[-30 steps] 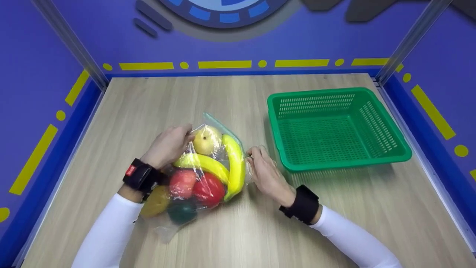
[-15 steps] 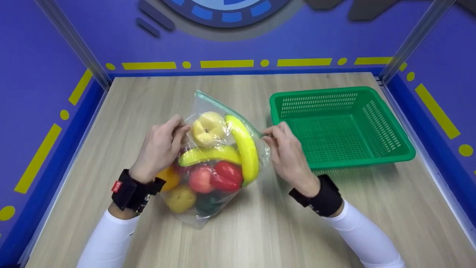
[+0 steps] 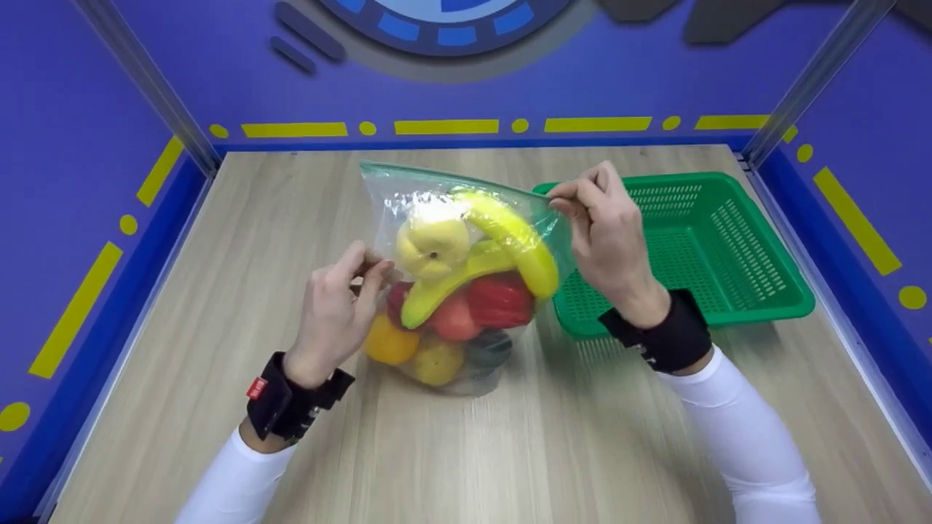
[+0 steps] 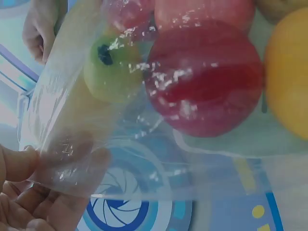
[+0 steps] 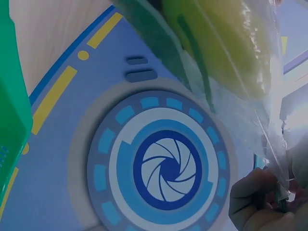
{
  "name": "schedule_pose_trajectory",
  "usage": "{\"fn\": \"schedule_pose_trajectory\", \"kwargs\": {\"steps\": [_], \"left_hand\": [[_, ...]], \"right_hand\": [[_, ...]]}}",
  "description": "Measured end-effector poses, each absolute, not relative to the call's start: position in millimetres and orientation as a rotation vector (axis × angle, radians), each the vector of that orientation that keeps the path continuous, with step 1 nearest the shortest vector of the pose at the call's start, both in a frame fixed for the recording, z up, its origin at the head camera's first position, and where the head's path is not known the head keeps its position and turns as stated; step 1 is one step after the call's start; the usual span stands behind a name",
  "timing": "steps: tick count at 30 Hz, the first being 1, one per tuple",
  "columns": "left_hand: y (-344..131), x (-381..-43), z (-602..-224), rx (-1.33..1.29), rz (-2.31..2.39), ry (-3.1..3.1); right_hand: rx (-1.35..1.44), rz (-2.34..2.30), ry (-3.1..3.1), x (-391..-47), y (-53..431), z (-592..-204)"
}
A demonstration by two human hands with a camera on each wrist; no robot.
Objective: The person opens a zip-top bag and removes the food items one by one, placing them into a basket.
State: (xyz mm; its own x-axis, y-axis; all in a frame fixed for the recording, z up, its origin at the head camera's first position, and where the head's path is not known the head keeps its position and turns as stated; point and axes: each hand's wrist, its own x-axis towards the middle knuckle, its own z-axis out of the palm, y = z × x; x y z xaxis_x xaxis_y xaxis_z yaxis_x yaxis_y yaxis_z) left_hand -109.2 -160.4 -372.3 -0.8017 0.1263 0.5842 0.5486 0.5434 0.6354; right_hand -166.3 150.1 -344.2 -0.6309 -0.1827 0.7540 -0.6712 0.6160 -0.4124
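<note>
Held up between both hands is a clear zip bag (image 3: pixel 386 193) with a green seal strip, full of fruit. Through the film I see a banana (image 3: pixel 520 233), a second banana (image 3: pixel 437 295), a round yellow fruit (image 3: pixel 435 244), an orange (image 3: pixel 393 340), several reddish fruits and a dark green one (image 3: pixel 489 351). My left hand (image 3: pixel 336 309) pinches the bag's left side edge; in the left wrist view a red fruit (image 4: pixel 204 79) shows close by. With thumb and fingers, my right hand (image 3: pixel 608 233) pinches the right top corner at the seal.
A green perforated basket (image 3: pixel 764 314) stands on the wooden table (image 3: pixel 277 211) to the right, partly behind my right hand. Blue panels (image 3: pixel 466 94) wall the table at the back and sides.
The bag has been raised and shifted right, turning more upright. My right hand has risen from the right side to the top corner in front of the basket; my left hand stays at the left edge.
</note>
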Motion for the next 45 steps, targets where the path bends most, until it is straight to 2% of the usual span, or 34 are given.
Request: {"fn": "schedule_pose_trajectory", "kwargs": {"steps": [8, 13, 22, 30, 37, 45], "left_hand": [[-160.8, -94.0, -390.3, -0.552, -1.22, -2.321], [-168.3, -94.8, -388.5, -0.563, -1.127, -2.288], [-144.5, -102.0, -354.1, -0.606, -0.786, -1.954], [-98.0, -105.7, -326.2, -0.862, -0.471, -2.094], [-78.9, -114.7, -322.3, -0.96, -0.445, -2.249], [-79.8, -116.9, -323.2, -0.95, -0.511, -2.315]], "right_hand": [[0.782, 0.954, -1.999, -162.3, 147.7, -342.6], [0.876, 0.975, -1.949, -155.2, 144.3, -349.0], [0.993, 0.951, -1.927, -145.4, 141.2, -359.8], [1.032, 0.966, -1.927, -140.6, 140.9, -360.9], [1.019, 1.037, -1.92, -136.5, 143.5, -362.1], [0.818, 1.413, -1.905, -124.2, 160.8, -370.0]]}}
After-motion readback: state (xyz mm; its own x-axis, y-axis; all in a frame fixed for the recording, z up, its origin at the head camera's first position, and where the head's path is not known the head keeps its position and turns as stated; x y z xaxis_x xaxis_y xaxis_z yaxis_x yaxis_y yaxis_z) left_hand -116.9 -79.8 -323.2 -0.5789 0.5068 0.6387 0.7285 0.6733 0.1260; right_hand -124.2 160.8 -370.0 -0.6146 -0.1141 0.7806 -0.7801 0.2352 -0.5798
